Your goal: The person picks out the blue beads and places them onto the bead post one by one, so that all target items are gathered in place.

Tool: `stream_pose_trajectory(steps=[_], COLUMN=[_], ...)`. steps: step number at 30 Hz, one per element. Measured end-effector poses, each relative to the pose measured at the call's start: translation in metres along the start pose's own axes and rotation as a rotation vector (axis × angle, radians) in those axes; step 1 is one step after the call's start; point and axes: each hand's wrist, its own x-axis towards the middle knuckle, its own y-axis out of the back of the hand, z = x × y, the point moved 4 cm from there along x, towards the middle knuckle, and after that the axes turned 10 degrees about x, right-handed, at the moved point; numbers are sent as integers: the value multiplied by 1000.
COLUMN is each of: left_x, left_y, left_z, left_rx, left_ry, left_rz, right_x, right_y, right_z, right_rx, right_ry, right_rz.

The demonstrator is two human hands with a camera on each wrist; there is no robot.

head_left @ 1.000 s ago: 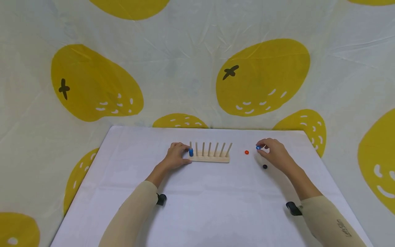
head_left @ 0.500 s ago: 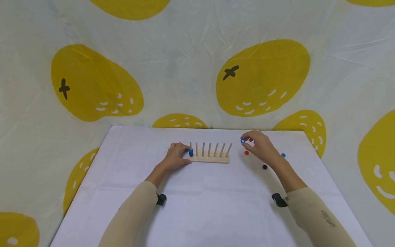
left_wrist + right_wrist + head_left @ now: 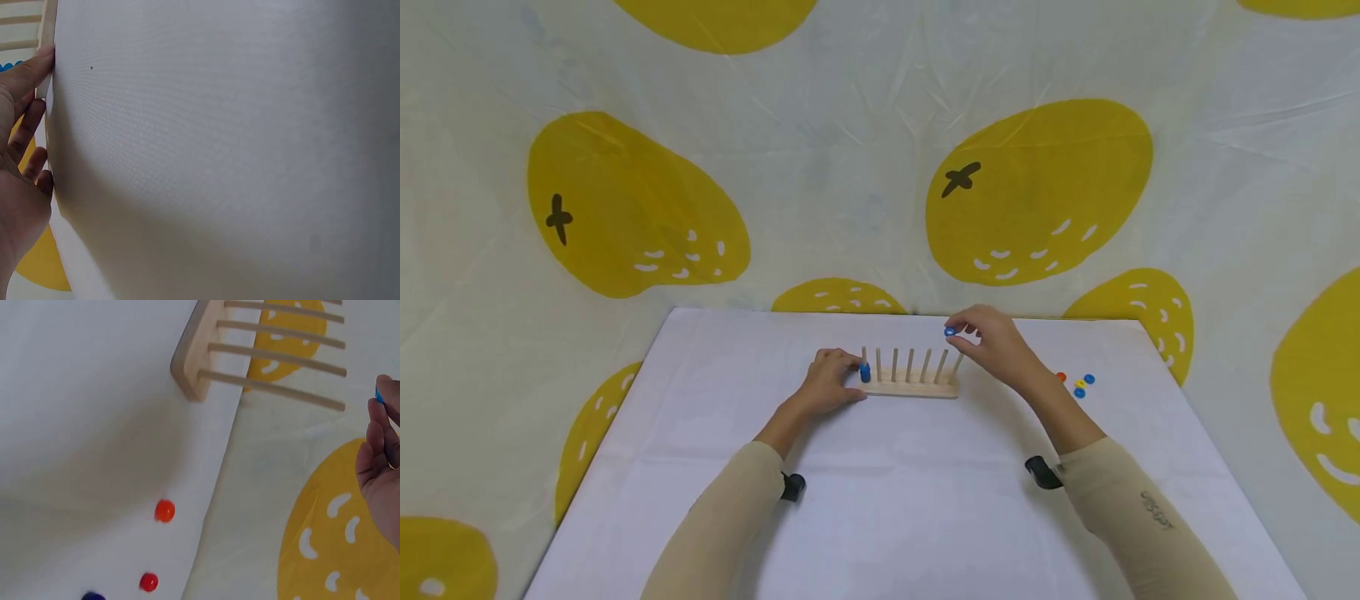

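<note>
The left hand (image 3: 826,383) grips the left end of the wooden rack (image 3: 917,390), its thumb along the near edge of the base and its forefinger beside the blue stack (image 3: 865,372) on the leftmost peg. The right hand (image 3: 992,342) pinches a blue bead (image 3: 950,332) between thumb and fingertips, holding it up near the peg tips at the rack's right end; the right wrist view shows it apart from the tip of the end peg. The rack stands on the white counter (image 3: 880,500), seven pegs in a row along its base, with the blue stack low on the first of them. To the right, past the right forearm, a small group of beads lies on the counter: a red bead (image 3: 1061,377) partly covered by the arm, a yellow bead (image 3: 1080,384), and two blue ones, one farther back (image 3: 1089,379) and one nearer (image 3: 1079,393). The right wrist view also shows an orange bead (image 3: 165,511), a redder bead near it, and a dark bead (image 3: 94,596) cut off by the bottom edge. Both sleeves (image 3: 715,525) are beige, with a black device (image 3: 793,487) at each cuff. Behind the counter hangs a pale cloth (image 3: 835,167) printed with large yellow fruit.
</note>
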Motion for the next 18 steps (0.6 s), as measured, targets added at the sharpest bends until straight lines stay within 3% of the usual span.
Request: stream_pose_trajectory(steps=[18], left_x=[0], left_y=[3], left_z=[2], left_rx=[22], left_ry=[-19], left_rz=[13], right_x=[35], right_y=[-54], right_z=[-28], right_rx=[44], right_ry=[32], right_rz=[-133])
